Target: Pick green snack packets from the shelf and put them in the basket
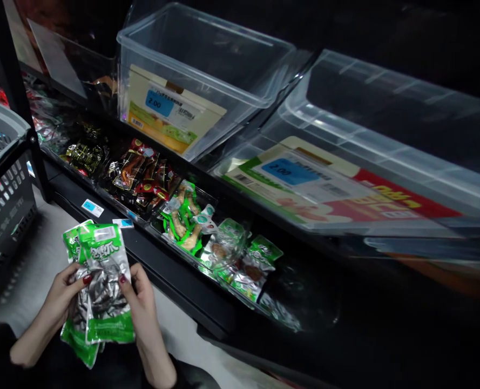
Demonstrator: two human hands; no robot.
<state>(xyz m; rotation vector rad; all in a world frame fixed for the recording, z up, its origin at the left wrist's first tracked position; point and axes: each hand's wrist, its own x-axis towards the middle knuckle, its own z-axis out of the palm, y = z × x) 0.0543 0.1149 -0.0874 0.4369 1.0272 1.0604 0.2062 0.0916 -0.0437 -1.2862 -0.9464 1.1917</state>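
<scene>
Both my hands hold a small stack of green and silver snack packets [102,281] low at the left. My left hand [63,294] grips the stack's left edge with the thumb on the front. My right hand [140,300] pinches its right edge. The packets stand upright, their green tops pointing up. Just beyond them runs a low black shelf [162,265] with a tray of similar green packets [223,254] and chicken-feet packs [183,216].
A dark plastic shopping basket [2,200] stands at the left. Red and dark snack packs [142,173] fill the shelf's left part. Two clear plastic bins [199,70] [369,151] with 2.00 price labels sit tilted on the shelf above.
</scene>
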